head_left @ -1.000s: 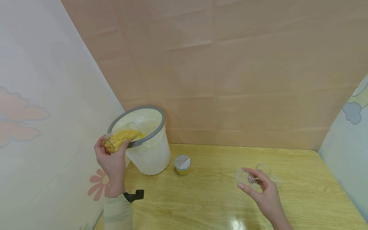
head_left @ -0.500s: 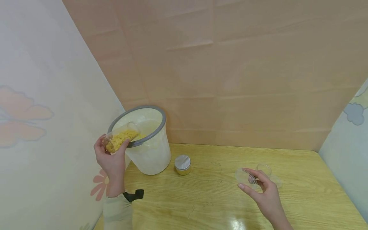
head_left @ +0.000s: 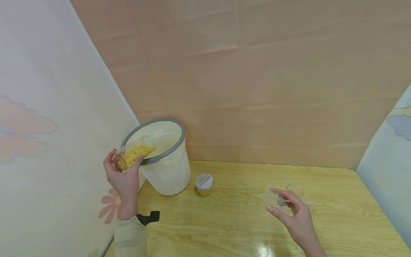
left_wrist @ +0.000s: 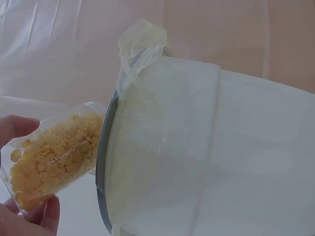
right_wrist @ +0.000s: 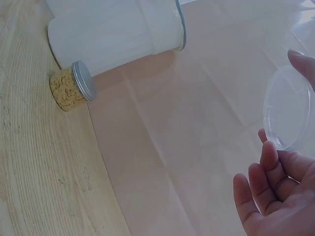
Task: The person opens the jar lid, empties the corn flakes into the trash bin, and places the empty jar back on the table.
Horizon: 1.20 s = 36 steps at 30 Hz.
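Head view shows a person at a pale wooden counter (head_left: 244, 221) with paper-covered walls behind. At middle left of the frame, the left hand (head_left: 123, 178) has fingers and thumb curled round a clear plastic jar (head_left: 135, 152), tipped on its side with its open mouth over the grey rim of a white bin (head_left: 167, 167) lined with a thin plastic bag. Yellow flakes (left_wrist: 49, 162) fill much of the jar; in the left wrist view they look dry, crumbly and loosely heaped, banked toward the base near the palm, with the mouth just at the bin's rim. Judging from this, the emptying of the jar into the bin is under way, and the next move probably calls for a steeper tilt, since many flakes sit low in the jar. At lower right of the head view, the right hand (head_left: 293, 214) pinches a clear round lid (head_left: 271, 197) between fingertips and thumb, held upright above the counter; the right wrist view shows the lid as thin and see-through. Just right of the bin's foot stands a small jar with a silver cap (head_left: 203, 184), also holding yellowish flakes. Beyond the right hand, two more clear pieces (head_left: 298, 192) lie on the counter, too faint to make out.
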{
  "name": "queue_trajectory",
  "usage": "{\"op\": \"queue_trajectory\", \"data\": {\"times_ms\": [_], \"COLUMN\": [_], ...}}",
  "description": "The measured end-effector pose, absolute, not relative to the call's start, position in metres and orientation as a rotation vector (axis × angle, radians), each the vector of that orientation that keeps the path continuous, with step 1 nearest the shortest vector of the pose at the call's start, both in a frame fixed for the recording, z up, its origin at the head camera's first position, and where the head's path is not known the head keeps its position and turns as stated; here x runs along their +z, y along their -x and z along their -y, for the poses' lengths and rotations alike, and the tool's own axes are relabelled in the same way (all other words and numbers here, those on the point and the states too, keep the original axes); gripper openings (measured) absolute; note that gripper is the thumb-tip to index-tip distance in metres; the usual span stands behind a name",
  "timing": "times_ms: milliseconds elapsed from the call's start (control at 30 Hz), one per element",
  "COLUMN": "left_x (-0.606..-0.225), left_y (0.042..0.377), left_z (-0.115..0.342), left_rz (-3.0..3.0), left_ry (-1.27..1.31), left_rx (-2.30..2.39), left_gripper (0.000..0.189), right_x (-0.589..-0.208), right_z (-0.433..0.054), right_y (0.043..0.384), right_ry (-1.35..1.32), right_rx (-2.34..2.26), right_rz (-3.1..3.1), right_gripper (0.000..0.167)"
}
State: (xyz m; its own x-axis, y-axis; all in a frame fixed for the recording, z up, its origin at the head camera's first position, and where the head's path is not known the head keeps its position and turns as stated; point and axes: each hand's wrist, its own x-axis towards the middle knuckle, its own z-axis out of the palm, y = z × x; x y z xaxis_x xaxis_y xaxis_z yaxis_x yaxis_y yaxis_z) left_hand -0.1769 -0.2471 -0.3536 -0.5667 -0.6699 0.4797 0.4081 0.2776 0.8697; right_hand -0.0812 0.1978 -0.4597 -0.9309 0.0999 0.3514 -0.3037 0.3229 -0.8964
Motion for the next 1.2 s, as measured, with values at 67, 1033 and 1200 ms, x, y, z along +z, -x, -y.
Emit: {"op": "queue_trajectory", "data": {"times_ms": [67,1033,1200], "left_x": [-0.3535,-0.3449,-0.3458], "left_y": [0.1767,0.1769,0.1792], "left_z": [0.2477,0.2476,0.2498], "left_rz": [1.625,1.643,1.651], "left_ry": [-0.246,-0.213,-0.226], "left_rx": [-1.463,-1.423,-1.436], "left_gripper": [0.075,0.075,0.081], "right_x": [-0.4599,-0.4604,-0.4606], "right_z": [-0.1979,-0.1983,-0.1986], "right_y": [0.0810,0.0822,0.0814], "right_ry": [-0.181,-0.209,-0.191], "right_rx": [1.639,1.632,1.631], "right_rz": [2.253,2.231,2.252], "right_gripper": [0.046,0.046,0.045]}}
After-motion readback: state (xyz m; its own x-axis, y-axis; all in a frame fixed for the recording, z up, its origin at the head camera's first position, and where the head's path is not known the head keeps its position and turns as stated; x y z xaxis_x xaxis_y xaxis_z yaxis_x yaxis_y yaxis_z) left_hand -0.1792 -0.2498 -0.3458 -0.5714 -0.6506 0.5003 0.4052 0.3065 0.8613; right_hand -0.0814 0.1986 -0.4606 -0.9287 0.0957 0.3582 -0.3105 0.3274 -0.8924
